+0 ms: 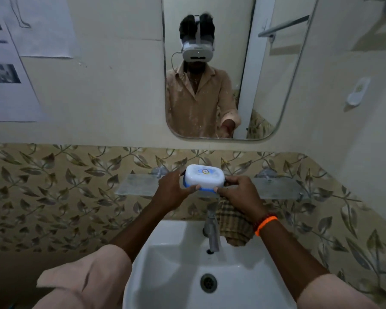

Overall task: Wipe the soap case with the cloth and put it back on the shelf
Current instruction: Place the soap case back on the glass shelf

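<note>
**Soap case held in both hands over the shelf**

The left hand point(173, 192) is curled round the left end of the case point(202, 179), fingers behind it and thumb along its front lower edge; the right hand point(240, 194) grips the right end the same way, thumb tip pressed to the blue base; both are closed on it, neither flat nor spread. The right hand also pins the cloth point(233, 224) (checked, brown and tan) under its palm, and the cloth hangs down beside the tap point(212, 230).

The case has a white lid over a blue base, lid up and roughly level; it sits between the two hands, just above the middle of the glass shelf point(134, 185); whether it touches the shelf cannot be told. Below is the sink point(165, 259); an orange band point(265, 224) circles the right wrist.
</note>
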